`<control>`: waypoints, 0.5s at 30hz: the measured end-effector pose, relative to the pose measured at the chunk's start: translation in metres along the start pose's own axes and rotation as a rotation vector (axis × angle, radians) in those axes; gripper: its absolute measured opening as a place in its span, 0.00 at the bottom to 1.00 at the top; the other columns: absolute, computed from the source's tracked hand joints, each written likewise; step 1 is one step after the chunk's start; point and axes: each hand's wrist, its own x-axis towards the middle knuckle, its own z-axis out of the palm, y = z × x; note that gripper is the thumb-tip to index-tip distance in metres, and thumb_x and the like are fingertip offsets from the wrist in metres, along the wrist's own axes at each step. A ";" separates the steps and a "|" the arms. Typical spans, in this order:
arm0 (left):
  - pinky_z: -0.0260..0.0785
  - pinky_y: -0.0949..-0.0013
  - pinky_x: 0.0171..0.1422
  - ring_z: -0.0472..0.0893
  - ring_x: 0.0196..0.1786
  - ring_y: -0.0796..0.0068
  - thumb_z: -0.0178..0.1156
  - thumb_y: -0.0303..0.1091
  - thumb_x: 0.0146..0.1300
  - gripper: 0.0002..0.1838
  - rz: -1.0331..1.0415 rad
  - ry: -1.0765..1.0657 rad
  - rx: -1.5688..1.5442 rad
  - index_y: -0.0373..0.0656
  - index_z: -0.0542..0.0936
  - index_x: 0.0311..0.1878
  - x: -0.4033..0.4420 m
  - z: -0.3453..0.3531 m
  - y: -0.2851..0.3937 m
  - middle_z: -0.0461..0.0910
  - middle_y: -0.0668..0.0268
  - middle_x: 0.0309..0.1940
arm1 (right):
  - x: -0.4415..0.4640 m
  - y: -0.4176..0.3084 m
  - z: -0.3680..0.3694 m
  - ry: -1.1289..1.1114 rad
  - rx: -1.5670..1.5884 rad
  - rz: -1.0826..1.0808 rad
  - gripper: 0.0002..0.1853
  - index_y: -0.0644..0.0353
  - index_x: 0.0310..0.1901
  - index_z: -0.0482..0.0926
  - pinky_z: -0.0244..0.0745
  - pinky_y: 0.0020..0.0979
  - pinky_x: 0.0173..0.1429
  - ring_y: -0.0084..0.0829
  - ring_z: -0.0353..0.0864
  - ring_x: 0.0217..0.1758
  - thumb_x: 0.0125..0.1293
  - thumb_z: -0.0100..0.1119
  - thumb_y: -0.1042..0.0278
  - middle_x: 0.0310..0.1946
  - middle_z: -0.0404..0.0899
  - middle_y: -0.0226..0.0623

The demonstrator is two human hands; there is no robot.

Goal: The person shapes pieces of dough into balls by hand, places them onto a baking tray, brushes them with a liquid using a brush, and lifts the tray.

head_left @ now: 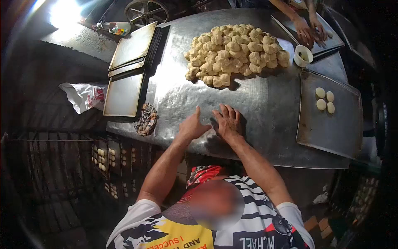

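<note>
My left hand (193, 125) is over the metal table (174, 91) near its front edge, thumb and index finger spread, with nothing visible in it. Just to its right, my right hand (228, 122) rests palm down on the table with its fingers apart. Whether anything lies beneath that palm is hidden. Beyond both hands rises a large heap of dough pieces (236, 52). On the right, a dark tray (331, 128) holds several flattened dough rounds (321, 104) in a small group.
Stacked trays (124, 93) and a crumpled cloth (146, 119) lie at the table's left. At the back right, another person's hands (309, 33) are over a tray beside a white cup (303, 56). Racks with dough rounds (100, 157) stand below left.
</note>
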 end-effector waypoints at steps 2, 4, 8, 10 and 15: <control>0.77 0.49 0.65 0.86 0.61 0.46 0.77 0.58 0.59 0.61 -0.032 -0.020 -0.034 0.39 0.56 0.86 0.000 0.000 -0.023 0.85 0.43 0.60 | -0.001 -0.007 -0.012 -0.023 -0.009 0.007 0.30 0.44 0.74 0.75 0.47 0.56 0.85 0.46 0.53 0.84 0.74 0.65 0.47 0.79 0.60 0.41; 0.78 0.48 0.62 0.86 0.60 0.48 0.79 0.54 0.59 0.54 -0.061 -0.083 -0.178 0.44 0.64 0.83 -0.003 -0.015 -0.038 0.84 0.46 0.61 | -0.002 -0.005 -0.010 -0.008 -0.009 -0.009 0.30 0.44 0.74 0.75 0.47 0.56 0.84 0.46 0.53 0.84 0.73 0.66 0.47 0.78 0.60 0.41; 0.79 0.57 0.57 0.86 0.51 0.58 0.82 0.39 0.55 0.27 -0.013 0.302 -0.499 0.45 0.85 0.57 0.010 0.033 -0.105 0.86 0.57 0.49 | 0.015 -0.029 -0.046 -0.265 -0.072 0.076 0.32 0.49 0.69 0.79 0.57 0.58 0.80 0.48 0.60 0.82 0.67 0.72 0.44 0.75 0.66 0.43; 0.77 0.57 0.49 0.83 0.44 0.63 0.79 0.33 0.57 0.14 0.137 0.674 -0.471 0.43 0.84 0.42 0.013 0.038 -0.116 0.84 0.60 0.42 | 0.044 -0.047 -0.091 -0.440 -0.062 0.154 0.32 0.55 0.60 0.85 0.72 0.55 0.73 0.49 0.76 0.73 0.61 0.76 0.42 0.64 0.80 0.47; 0.69 0.65 0.30 0.74 0.23 0.72 0.74 0.26 0.60 0.15 0.151 0.740 -0.601 0.41 0.73 0.28 0.033 0.009 -0.148 0.75 0.64 0.19 | 0.127 -0.036 -0.137 -0.396 -0.239 0.107 0.12 0.61 0.40 0.92 0.88 0.46 0.47 0.48 0.94 0.45 0.62 0.68 0.62 0.40 0.92 0.52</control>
